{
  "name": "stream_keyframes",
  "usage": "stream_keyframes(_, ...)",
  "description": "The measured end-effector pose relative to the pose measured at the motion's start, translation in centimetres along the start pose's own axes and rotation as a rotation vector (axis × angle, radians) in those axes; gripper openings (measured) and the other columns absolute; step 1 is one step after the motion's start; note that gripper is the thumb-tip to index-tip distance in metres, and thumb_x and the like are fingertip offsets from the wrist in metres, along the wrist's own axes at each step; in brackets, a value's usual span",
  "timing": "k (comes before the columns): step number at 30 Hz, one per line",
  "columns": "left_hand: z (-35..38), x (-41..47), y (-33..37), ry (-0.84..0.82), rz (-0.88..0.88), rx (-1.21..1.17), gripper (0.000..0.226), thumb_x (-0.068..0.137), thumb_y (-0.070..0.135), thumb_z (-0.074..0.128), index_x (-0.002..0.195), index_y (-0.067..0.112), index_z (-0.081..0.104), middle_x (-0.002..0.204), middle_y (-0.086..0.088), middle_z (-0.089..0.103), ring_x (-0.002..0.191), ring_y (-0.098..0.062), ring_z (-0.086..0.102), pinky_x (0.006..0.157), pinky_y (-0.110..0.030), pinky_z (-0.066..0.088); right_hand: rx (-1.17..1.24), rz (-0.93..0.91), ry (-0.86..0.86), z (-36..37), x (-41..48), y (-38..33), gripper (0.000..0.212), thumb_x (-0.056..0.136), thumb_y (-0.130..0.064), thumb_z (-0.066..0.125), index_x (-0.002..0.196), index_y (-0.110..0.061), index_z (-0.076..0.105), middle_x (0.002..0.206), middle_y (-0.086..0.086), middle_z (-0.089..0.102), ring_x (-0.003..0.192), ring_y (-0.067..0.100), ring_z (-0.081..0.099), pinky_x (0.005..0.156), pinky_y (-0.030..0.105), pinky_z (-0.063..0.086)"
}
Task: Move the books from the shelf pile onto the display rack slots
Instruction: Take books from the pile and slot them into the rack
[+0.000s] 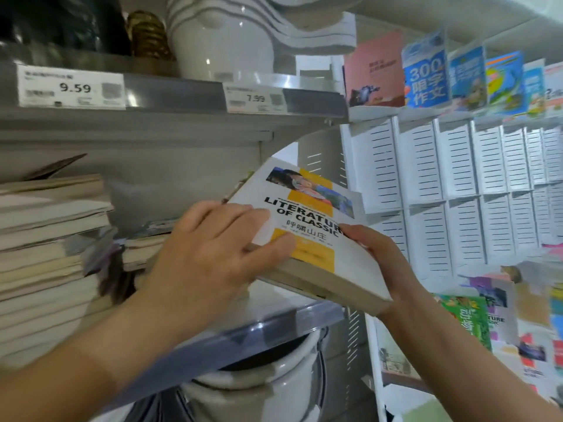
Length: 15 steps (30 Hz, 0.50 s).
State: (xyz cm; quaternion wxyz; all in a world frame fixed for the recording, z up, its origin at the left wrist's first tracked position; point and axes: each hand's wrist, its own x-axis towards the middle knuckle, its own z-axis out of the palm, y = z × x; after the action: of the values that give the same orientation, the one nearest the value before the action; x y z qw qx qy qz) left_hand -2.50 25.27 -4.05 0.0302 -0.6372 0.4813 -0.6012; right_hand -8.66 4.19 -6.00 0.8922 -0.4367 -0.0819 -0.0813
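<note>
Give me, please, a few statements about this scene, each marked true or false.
1. The left hand and the right hand both hold the white and yellow book. True.
2. The rack slots behind that book are full. False: those slots are empty; the upper-row books stand above them.
3. A pile of books lies at the left. True.
4. The left price tag reads 7.99. False: it reads 9.59.

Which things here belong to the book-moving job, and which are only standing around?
Job: white book, gripped by left hand and right hand; book pile; display rack slots.
Not part: white vase; price tags; gold ornament; white pot below the shelf.
</note>
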Motion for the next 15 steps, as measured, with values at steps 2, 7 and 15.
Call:
stream_keyframes(2, -0.9, 2.3, 1.9, -0.289, -0.188, -0.138, 0.068, 0.069, 0.064, 0.058, 0.129, 0.043, 0.035, 0.144, -0.007, 0.034, 0.120, -0.025, 0.037, 0.094, -0.044, 0.036, 0.039, -0.026, 0.053, -2.8, -1.1, -1.4, 0.087, 0.043, -0.011, 0.085, 0.123, -0.005, 0.053, 0.091, 0.019, 0.072, 0.069, 0.029, 0.072, 0.050, 0.033, 0.056)
stream_keyframes(7, 0.0, 9.2, 7.2, -0.737, -1.018, -1.234, 0.089, 0.038, 0.093, 0.046, 0.121, 0.069, 0.025, 0.126, 0.029, 0.046, 0.113, -0.006, 0.051, 0.095, -0.035, 0.047, 0.038, -0.012, 0.164, -10.7, -5.4, -6.1, 0.107, 0.021, -0.008, 0.092, 0.123, -0.006, 0.056, 0.101, 0.021, 0.071, 0.075, 0.031, 0.072, 0.058, 0.040, 0.059)
stream_keyframes(15, 8.0, 20.8, 20.7, -0.602, -1.448, -1.922, 0.042, 0.070, 0.051, 0.056, 0.068, 0.014, 0.077, 0.074, -0.012, 0.074, 0.062, -0.024, 0.071, 0.062, -0.033, 0.057, -0.412, 0.024, 0.339, -20.9, -12.5, -19.0, 0.067, 0.101, -0.004, 0.029, 0.042, -0.015, 0.059, 0.022, -0.007, 0.042, 0.024, -0.004, 0.046, 0.031, 0.008, 0.033)
